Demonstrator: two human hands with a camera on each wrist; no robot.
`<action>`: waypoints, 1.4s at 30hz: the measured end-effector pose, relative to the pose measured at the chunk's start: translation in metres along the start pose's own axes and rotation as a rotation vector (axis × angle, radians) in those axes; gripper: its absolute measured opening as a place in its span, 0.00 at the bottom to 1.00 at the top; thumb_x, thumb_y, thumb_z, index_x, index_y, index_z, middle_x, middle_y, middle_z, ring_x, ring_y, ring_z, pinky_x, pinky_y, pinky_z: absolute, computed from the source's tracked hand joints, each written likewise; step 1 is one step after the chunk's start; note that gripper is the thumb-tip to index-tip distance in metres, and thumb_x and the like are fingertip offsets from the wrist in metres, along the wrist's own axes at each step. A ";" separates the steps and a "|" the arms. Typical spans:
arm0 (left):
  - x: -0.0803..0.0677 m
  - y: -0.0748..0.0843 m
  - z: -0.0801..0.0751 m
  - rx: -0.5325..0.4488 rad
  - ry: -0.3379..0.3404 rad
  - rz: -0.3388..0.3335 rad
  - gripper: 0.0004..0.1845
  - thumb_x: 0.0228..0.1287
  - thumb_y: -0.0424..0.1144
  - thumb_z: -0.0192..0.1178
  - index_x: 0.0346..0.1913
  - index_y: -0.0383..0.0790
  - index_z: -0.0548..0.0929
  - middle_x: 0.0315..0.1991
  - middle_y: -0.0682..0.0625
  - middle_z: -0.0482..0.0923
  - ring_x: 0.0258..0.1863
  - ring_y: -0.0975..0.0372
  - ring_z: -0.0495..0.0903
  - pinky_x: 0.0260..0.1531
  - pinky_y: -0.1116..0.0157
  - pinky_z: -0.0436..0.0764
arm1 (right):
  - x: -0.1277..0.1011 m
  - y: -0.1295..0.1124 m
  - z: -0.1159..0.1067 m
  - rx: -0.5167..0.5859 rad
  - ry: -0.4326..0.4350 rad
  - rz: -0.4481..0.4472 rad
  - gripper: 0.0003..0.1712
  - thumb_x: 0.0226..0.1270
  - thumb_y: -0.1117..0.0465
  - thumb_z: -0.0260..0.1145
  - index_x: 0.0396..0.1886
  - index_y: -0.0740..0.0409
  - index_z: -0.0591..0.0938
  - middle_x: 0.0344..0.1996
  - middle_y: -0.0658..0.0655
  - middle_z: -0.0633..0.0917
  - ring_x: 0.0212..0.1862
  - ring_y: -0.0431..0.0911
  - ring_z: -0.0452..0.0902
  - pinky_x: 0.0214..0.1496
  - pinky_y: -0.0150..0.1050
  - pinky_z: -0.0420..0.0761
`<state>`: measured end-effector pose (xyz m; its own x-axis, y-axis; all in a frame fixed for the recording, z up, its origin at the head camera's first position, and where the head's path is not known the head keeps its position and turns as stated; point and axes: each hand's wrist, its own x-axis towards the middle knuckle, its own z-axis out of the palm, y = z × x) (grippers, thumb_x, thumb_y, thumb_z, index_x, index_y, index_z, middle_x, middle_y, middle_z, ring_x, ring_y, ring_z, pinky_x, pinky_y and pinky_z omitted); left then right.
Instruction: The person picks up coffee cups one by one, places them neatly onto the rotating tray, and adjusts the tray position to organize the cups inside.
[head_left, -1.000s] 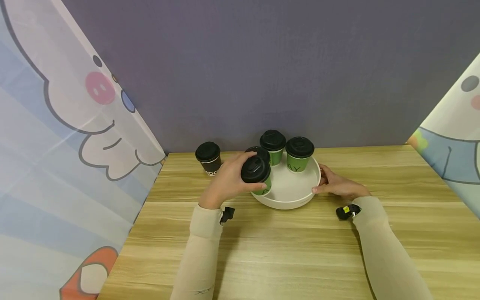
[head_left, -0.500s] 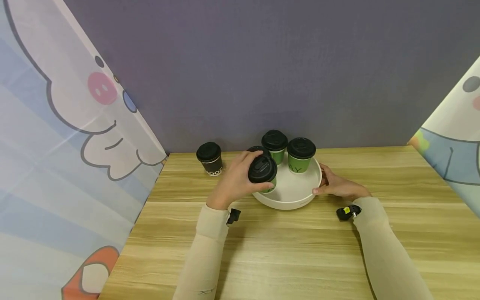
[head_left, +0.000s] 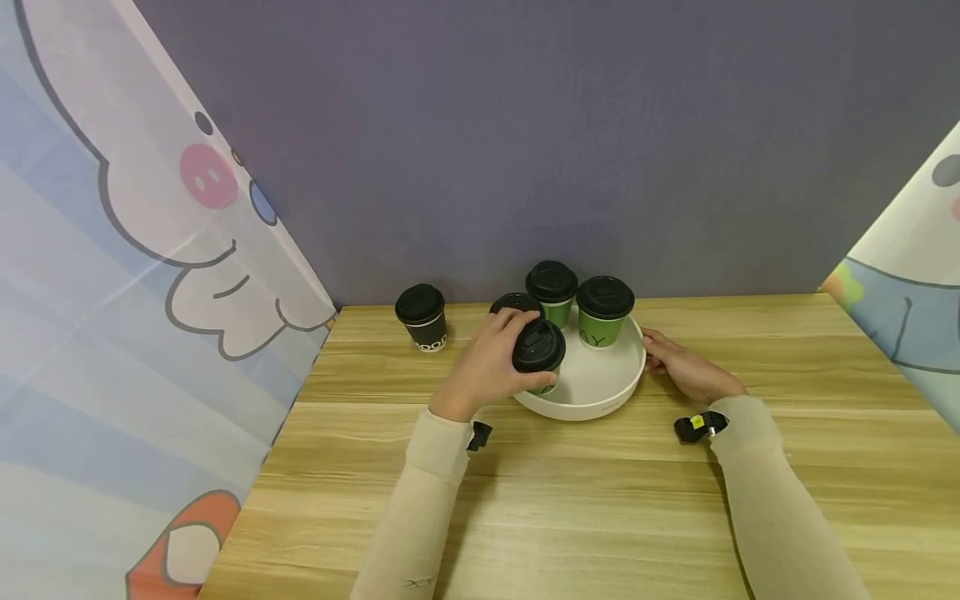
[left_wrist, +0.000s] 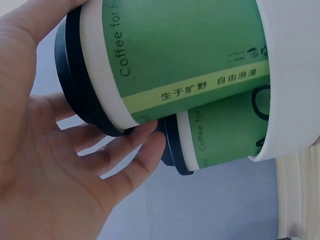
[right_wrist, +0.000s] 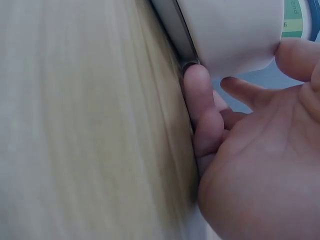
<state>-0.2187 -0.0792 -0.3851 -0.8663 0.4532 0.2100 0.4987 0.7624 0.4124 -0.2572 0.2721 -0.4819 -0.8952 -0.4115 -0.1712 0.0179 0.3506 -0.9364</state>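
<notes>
My left hand [head_left: 491, 367] grips a green paper cup with a black lid [head_left: 538, 350] at the front left of a round white tray [head_left: 600, 402]. In the left wrist view the fingers [left_wrist: 125, 165] curl round the lid rim of that cup [left_wrist: 175, 60], with a second green cup [left_wrist: 225, 135] right behind it and the tray's wall [left_wrist: 290, 75] beside it. Two more green cups [head_left: 602, 310] stand at the tray's back, and a further black lid [head_left: 513, 302] shows behind my left hand. My right hand [head_left: 678, 367] rests against the tray's right side; its fingertips [right_wrist: 197, 85] touch the tray's wall [right_wrist: 235, 35].
A black cup with a black lid [head_left: 422, 317] stands alone on the wooden table [head_left: 600, 500], left of the tray near the purple back wall. Cartoon-printed cloth panels [head_left: 112, 333] close off the left and right sides.
My left hand has carried the green cup rightward and lower, further over the tray. My right hand has stayed at the tray's right side.
</notes>
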 end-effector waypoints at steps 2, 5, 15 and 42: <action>0.001 0.001 0.002 0.013 0.011 0.012 0.52 0.49 0.66 0.76 0.76 0.52 0.68 0.67 0.50 0.71 0.67 0.52 0.72 0.65 0.49 0.76 | 0.000 -0.001 0.000 0.005 0.008 0.013 0.39 0.87 0.43 0.36 0.84 0.61 0.43 0.53 0.58 0.68 0.49 0.41 0.66 0.54 0.35 0.65; 0.002 0.002 0.004 0.031 0.020 0.033 0.51 0.49 0.66 0.76 0.74 0.50 0.70 0.65 0.50 0.72 0.64 0.53 0.72 0.66 0.51 0.75 | 0.000 -0.001 0.001 0.018 0.018 0.021 0.40 0.87 0.43 0.37 0.84 0.62 0.43 0.52 0.57 0.68 0.48 0.41 0.67 0.53 0.34 0.65; 0.003 0.007 0.010 0.094 -0.014 0.052 0.51 0.50 0.69 0.73 0.75 0.49 0.70 0.68 0.50 0.73 0.60 0.56 0.70 0.66 0.54 0.72 | 0.001 0.001 0.000 0.035 0.017 0.020 0.39 0.86 0.44 0.39 0.84 0.62 0.44 0.50 0.55 0.70 0.48 0.41 0.68 0.53 0.35 0.65; 0.003 0.005 0.022 0.130 0.012 0.088 0.45 0.60 0.60 0.72 0.76 0.48 0.67 0.72 0.48 0.70 0.68 0.52 0.68 0.70 0.48 0.68 | 0.000 0.009 -0.011 0.052 -0.083 -0.001 0.44 0.85 0.48 0.48 0.83 0.63 0.37 0.65 0.63 0.68 0.54 0.34 0.71 0.57 0.30 0.67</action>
<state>-0.2183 -0.0631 -0.4019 -0.8188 0.5160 0.2516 0.5716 0.7734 0.2741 -0.2617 0.2850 -0.4867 -0.8554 -0.4806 -0.1931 0.0421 0.3071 -0.9508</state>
